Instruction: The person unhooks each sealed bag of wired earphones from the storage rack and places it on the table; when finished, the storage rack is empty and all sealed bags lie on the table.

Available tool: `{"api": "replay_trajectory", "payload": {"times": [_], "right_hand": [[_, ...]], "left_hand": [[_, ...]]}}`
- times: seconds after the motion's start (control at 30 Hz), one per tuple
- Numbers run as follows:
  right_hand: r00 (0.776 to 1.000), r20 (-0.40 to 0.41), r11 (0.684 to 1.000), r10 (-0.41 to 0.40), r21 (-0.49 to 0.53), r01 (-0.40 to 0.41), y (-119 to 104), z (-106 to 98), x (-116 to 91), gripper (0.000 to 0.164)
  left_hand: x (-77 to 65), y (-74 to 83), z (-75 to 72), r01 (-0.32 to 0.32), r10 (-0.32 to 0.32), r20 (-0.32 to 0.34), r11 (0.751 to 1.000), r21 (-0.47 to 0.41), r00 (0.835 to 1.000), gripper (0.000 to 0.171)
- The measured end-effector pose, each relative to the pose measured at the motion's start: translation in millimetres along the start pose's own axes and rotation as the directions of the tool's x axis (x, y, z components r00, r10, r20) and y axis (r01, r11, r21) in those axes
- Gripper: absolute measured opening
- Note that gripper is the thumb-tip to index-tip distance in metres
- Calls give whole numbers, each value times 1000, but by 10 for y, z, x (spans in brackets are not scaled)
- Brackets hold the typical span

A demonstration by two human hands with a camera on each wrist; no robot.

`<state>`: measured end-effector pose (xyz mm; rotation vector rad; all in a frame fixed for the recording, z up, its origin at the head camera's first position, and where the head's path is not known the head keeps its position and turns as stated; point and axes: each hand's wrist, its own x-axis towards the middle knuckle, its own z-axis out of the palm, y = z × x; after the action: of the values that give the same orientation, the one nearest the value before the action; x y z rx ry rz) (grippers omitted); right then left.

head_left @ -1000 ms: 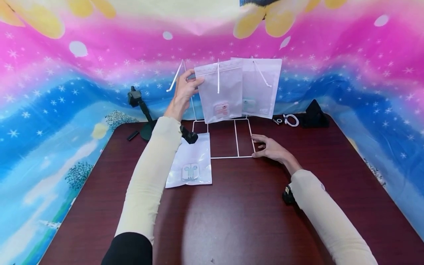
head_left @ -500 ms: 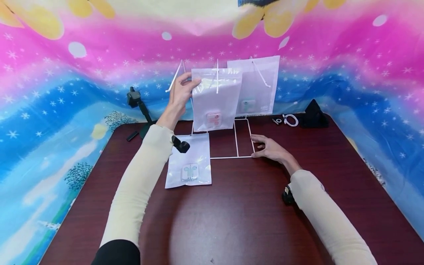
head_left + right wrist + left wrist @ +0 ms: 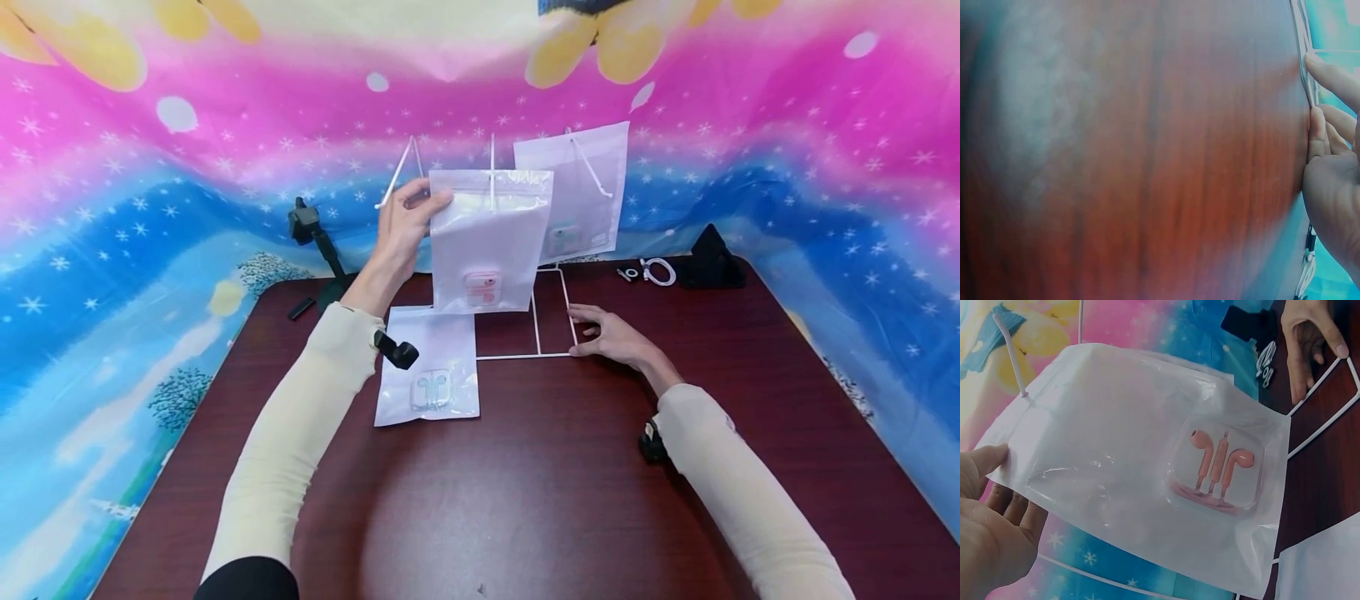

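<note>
A white zip bag (image 3: 487, 237) with pink earphones (image 3: 1219, 462) in a clear case stands at the middle prong of a white wire display rack (image 3: 564, 300). In the left wrist view, the prong (image 3: 1010, 353) meets the bag near its top edge. My left hand (image 3: 402, 225) pinches the bag's upper left side between thumb and fingers. Low on the right, my right hand (image 3: 615, 337) holds the rack's base at its front right corner, thumb and fingers against the wire. Behind hangs another white bag (image 3: 577, 200) on the right prong, with pale green earphones inside.
A third white bag (image 3: 427, 342) with pale earphones lies flat on the dark red table (image 3: 480, 500). The left prong (image 3: 395, 175) holds no bag. At the back are a black stand (image 3: 318, 237), a coiled white cable (image 3: 658, 272) and a black triangular object (image 3: 711, 260).
My left hand has drawn the pink-earphone bag down and toward me at the middle prong. The bag behind it has shifted slightly. My right hand stays at the rack's corner.
</note>
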<state>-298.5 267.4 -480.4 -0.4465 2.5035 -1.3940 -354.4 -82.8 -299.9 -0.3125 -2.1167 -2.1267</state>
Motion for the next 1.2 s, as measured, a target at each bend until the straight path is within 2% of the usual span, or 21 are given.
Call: {"api": "replay_trajectory", "payload": {"times": [0.3,0.5,0.77,1.0,1.2], "right_hand": [[1000,-1,1000,7,-1,-7,-16,8,-14,85],[1000,1,1000,13,-5,-13,-48,15,-23,85],[1000,0,1000,2,-3,-2,-50,13,-29,85],[1000,-5,1000,-7,-14,7,-50,19,-30,84],[1000,-10,1000,7,-8,-7,-69,21,-34,86]], "left_hand": [[-221,-4,11,-34,35,-37,999,33,999,35],[-348,-5,23,-65,65,-42,998,-12,997,31],[-484,-18,-17,-77,74,-58,996,-51,996,27],[-621,34,-9,-69,69,-69,998,9,995,31],[-719,70,3,-90,89,-63,996,-12,994,30]]}}
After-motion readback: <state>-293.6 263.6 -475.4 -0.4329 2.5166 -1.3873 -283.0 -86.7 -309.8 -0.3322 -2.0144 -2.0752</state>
